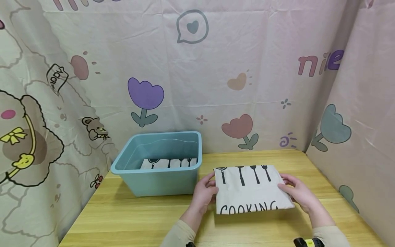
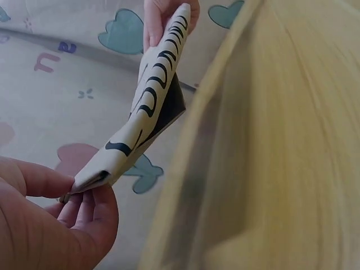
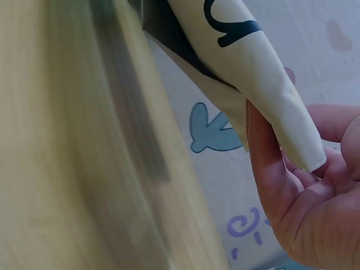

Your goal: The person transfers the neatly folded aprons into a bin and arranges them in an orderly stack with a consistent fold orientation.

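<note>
A folded white cloth (image 1: 250, 192) with black kitchen-utensil prints and the word COOKING is held above the table, right of the bin. At its left edge my left hand (image 1: 204, 193) pinches it, thumb on top and fingers beneath. My right hand (image 1: 297, 192) grips the opposite edge the same way. In the left wrist view the cloth (image 2: 149, 101) appears edge-on, its layers parting at a dark fold underneath. The right wrist view shows its corner (image 3: 281, 112) between thumb and fingers. Inside the light-blue plastic bin (image 1: 160, 181) lies another white cloth (image 1: 163, 164) with similar prints, partly hidden by the front wall.
The bin stands at the left back of the wooden table (image 1: 148, 219). Behind the table and along both sides hangs a printed curtain (image 1: 191, 68) with flowers, hearts and cartoon figures. The table's right edge (image 1: 342, 199) runs close to the right curtain.
</note>
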Demonstrator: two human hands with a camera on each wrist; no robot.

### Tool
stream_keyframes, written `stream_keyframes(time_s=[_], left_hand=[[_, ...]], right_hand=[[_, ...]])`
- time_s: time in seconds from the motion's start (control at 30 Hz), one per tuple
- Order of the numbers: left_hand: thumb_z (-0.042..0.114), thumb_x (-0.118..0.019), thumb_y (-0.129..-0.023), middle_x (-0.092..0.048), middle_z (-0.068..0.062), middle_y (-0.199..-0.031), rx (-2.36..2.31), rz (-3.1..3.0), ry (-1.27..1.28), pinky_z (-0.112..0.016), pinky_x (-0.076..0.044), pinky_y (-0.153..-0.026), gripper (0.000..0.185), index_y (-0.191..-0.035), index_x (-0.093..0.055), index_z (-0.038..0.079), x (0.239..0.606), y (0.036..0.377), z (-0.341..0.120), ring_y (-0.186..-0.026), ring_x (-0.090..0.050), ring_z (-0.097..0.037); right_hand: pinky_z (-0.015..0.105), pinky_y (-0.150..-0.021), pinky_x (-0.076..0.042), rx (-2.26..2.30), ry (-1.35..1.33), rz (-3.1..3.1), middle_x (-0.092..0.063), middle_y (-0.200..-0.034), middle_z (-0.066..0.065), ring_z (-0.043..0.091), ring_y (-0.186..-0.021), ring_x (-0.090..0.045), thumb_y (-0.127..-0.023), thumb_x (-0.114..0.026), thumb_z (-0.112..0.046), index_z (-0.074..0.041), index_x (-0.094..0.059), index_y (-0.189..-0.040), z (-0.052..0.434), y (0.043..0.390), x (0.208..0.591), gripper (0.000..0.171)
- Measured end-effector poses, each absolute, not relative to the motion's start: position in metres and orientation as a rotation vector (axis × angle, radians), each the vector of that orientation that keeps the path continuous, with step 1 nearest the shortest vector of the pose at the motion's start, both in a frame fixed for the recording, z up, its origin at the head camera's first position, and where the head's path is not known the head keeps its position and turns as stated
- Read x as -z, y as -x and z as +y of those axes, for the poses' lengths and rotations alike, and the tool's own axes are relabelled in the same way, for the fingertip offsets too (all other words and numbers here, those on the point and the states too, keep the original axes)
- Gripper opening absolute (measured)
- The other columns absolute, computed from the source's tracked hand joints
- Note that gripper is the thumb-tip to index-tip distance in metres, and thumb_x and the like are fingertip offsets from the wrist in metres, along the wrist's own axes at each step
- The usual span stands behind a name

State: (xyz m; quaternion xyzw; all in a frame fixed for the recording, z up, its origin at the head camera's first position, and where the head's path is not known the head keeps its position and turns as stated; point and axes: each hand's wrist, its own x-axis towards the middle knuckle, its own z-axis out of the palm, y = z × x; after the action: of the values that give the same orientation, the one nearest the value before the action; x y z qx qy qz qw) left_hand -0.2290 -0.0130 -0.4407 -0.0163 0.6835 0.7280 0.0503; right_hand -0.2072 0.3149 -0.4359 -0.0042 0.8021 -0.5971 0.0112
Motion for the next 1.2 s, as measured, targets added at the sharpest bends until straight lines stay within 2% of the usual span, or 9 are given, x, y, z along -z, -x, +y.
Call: stream_keyframes(time_s=[0.2,0.3,0.37,0.43,0.53,0.6,0.97,1.2], left_hand=[[-0.011,-0.06,-0.081,-0.065,-0.01,-0.108,-2.269,2.061,-0.017,-0.036,-0.055,-0.059,0.067,-0.144,-0.052,0.009,0.427,0.227,-0.01,-0.084,-0.062,-0.02],[-0.012,-0.06,-0.081,-0.065,-0.01,-0.109,-2.294,2.055,-0.027,-0.034,-0.053,-0.057,0.068,-0.144,-0.052,0.011,0.42,0.226,-0.007,-0.082,-0.063,-0.02],[-0.012,-0.06,-0.081,-0.065,-0.01,-0.109,-2.317,2.048,-0.035,-0.032,-0.053,-0.057,0.068,-0.145,-0.052,0.011,0.416,0.225,-0.006,-0.082,-0.062,-0.019],[-0.012,-0.059,-0.081,-0.065,-0.01,-0.109,-2.336,2.042,-0.037,-0.032,-0.053,-0.058,0.068,-0.144,-0.053,0.012,0.411,0.224,-0.004,-0.083,-0.062,-0.019],[-0.012,-0.059,-0.081,-0.065,-0.011,-0.109,-2.364,2.034,-0.052,-0.032,-0.053,-0.061,0.068,-0.143,-0.054,0.013,0.402,0.222,-0.003,-0.085,-0.061,-0.02],[-0.012,-0.059,-0.081,-0.065,-0.011,-0.109,-2.372,2.031,-0.057,-0.032,-0.053,-0.062,0.066,-0.142,-0.055,0.014,0.397,0.221,-0.003,-0.087,-0.061,-0.02],[-0.012,-0.06,-0.083,-0.065,-0.014,-0.11,-2.423,2.02,-0.213,-0.027,-0.045,-0.059,0.064,-0.142,-0.055,0.011,0.367,0.223,-0.015,-0.082,-0.062,-0.019],[-0.01,-0.061,-0.086,-0.063,-0.013,-0.113,-2.396,2.106,-0.213,-0.028,-0.051,-0.064,0.062,-0.142,-0.057,0.016,0.349,0.224,-0.027,-0.089,-0.062,-0.021]], right_hand=[[0.035,-0.066,-0.058,1.919,0.042,2.494,-0.052,-0.106,0.006,0.013,-0.08,-0.062,-0.098,-0.058,-0.007,0.017,-0.028,-0.144,0.322,0.207,0.43,0.059],[0.035,-0.064,-0.058,1.964,0.048,2.477,-0.053,-0.104,0.003,0.013,-0.078,-0.062,-0.098,-0.059,-0.006,0.013,-0.033,-0.143,0.324,0.206,0.426,0.055],[0.035,-0.063,-0.058,2.006,0.075,2.462,-0.055,-0.101,0.0,0.012,-0.077,-0.063,-0.098,-0.058,-0.006,0.002,-0.045,-0.14,0.326,0.205,0.423,0.044],[0.034,-0.061,-0.058,2.056,0.107,2.445,-0.056,-0.099,-0.003,0.012,-0.076,-0.063,-0.098,-0.058,-0.005,-0.015,-0.056,-0.13,0.328,0.205,0.42,0.033],[0.032,-0.059,-0.057,2.113,0.153,2.431,-0.058,-0.097,-0.006,0.011,-0.074,-0.063,-0.098,-0.059,-0.005,-0.035,-0.059,-0.114,0.329,0.204,0.415,0.035],[0.031,-0.058,-0.057,2.139,0.157,2.429,-0.058,-0.096,-0.008,0.011,-0.074,-0.063,-0.097,-0.061,-0.004,-0.04,-0.059,-0.11,0.329,0.204,0.412,0.038],[0.027,-0.056,-0.054,2.166,0.198,2.477,-0.059,-0.097,-0.01,0.008,-0.072,-0.063,-0.096,-0.063,-0.005,-0.036,-0.058,-0.113,0.32,0.206,0.394,0.036],[0.027,-0.06,-0.056,2.235,0.266,2.432,-0.059,-0.097,-0.005,0.009,-0.077,-0.063,-0.095,-0.061,0.0,-0.029,-0.059,-0.118,0.31,0.21,0.381,0.037]])
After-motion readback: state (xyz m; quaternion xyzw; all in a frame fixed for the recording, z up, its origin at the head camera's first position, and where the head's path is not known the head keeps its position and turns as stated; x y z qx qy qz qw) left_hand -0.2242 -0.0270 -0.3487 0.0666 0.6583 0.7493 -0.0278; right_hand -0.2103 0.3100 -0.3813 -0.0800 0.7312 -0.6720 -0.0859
